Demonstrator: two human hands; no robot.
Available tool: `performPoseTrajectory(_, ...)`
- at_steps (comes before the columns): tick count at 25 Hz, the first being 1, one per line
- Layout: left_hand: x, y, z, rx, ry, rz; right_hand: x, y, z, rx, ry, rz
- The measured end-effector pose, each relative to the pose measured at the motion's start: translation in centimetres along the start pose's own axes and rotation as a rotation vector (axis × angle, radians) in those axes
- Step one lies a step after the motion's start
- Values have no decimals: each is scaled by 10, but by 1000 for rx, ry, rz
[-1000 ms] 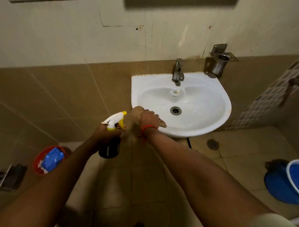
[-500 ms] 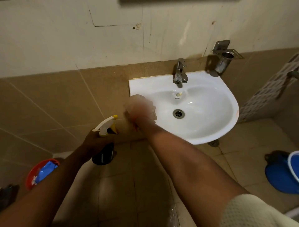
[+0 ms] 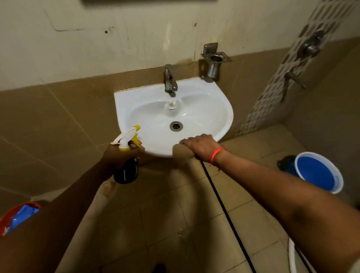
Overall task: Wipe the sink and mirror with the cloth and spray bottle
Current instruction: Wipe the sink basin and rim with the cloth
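Observation:
A white wall-mounted sink [image 3: 216,109] sits at the centre of the head view. My right hand [image 3: 202,146], with an orange band at the wrist, presses a tan cloth [image 3: 182,152] onto the sink's front rim; the cloth is blurred and mostly under the palm. At the sink's front-left edge, my left hand [image 3: 116,157] grips a spray bottle [image 3: 126,171] with a black body and a white and yellow trigger head. The nozzle points over the basin. A dark strip at the top edge is the mirror's bottom [image 3: 150,1].
A steel tap [image 3: 170,79] stands at the back of the sink, with a steel cup holder [image 3: 213,64] beside it. A blue bucket [image 3: 317,173] stands on the floor at right and a red tub [image 3: 13,214] at lower left. A black hose [image 3: 224,210] runs down from under the sink.
My right hand and the cloth have swept from the sink's left rim along the front to the right side. My left hand has brought the bottle closer to the sink's edge.

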State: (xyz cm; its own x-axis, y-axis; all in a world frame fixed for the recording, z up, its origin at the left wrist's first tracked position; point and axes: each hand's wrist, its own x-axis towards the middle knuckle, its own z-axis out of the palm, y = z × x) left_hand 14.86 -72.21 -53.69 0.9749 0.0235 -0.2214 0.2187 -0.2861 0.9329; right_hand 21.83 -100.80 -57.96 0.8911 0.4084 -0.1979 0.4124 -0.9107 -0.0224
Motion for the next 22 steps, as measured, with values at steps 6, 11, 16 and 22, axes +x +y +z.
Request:
performPoseTrajectory(6, -6, 30, 15, 72, -106, 110, -37, 26, -20, 591, 168, 536)
performPoseTrajectory(11, 19, 80, 23, 163, -190, 155, 12, 5, 58, 1667, 582, 1321)
performPoseTrajectory(16, 90, 85, 62, 324, -412, 107, 40, -37, 65, 1942, 504, 1389)
performPoseTrajectory(22, 168, 72, 113, 384, -604, 113, 57, -27, 48, 1998, 695, 1553)
